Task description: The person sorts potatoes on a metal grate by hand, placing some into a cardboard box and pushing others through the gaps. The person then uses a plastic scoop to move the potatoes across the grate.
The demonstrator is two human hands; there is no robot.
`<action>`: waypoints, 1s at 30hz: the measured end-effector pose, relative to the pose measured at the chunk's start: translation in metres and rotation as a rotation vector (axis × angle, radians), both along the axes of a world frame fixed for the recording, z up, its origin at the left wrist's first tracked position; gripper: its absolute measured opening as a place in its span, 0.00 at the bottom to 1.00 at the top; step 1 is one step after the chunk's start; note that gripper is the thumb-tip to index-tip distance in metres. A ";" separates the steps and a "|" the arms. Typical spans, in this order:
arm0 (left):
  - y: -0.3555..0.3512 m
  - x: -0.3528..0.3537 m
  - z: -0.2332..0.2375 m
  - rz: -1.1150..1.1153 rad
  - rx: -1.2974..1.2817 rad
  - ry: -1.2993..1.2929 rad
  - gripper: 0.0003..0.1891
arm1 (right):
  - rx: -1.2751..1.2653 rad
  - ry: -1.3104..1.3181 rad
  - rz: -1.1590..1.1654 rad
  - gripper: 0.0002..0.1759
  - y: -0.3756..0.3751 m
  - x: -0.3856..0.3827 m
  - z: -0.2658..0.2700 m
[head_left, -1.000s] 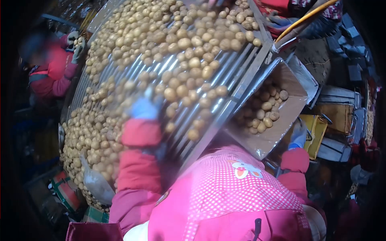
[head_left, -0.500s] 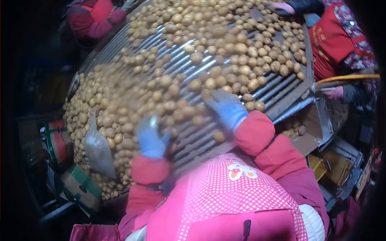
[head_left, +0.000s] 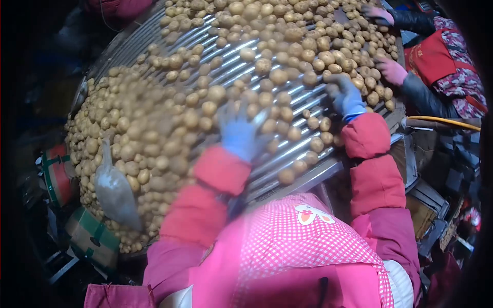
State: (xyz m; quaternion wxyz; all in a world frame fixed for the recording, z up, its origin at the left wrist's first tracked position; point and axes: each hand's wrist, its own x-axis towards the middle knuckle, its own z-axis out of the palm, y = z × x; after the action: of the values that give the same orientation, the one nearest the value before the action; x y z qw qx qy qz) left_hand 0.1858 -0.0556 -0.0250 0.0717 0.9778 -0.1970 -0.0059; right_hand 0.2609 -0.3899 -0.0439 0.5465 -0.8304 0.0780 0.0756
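both hands have reached farther across the slatted worktop [head_left: 136, 43]. the blurred left hand [head_left: 239, 132] spreads its fingers at loose potatoes [head_left: 216, 93] on the slats; the right hand [head_left: 346, 97] curls loosely beside others, any grip unclear. a co-worker's second hand [head_left: 393, 70] has joined.

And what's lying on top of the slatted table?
Loose potatoes, with a scoop on them at the left. Bare slats show towards the middle; whatever lies under the heaped potatoes is covered and can't be seen.
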 end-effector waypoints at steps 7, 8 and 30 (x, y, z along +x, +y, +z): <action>0.003 -0.003 0.015 0.007 -0.710 0.141 0.36 | 0.731 0.004 -0.359 0.23 -0.026 -0.104 0.030; 0.019 -0.020 0.021 -0.067 -0.478 -0.056 0.37 | 0.590 0.029 -0.327 0.21 -0.023 -0.115 0.028; 0.001 -0.096 0.006 0.326 -1.216 0.774 0.33 | -0.671 -0.536 -0.283 0.07 -0.064 -0.232 0.014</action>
State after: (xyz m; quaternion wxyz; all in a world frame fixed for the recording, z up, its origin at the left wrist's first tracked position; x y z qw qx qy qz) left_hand 0.0894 -0.0543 -0.0190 0.6652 0.7102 0.0218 -0.2294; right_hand 0.0287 -0.4534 -0.0295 0.2528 -0.9331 0.0667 -0.2469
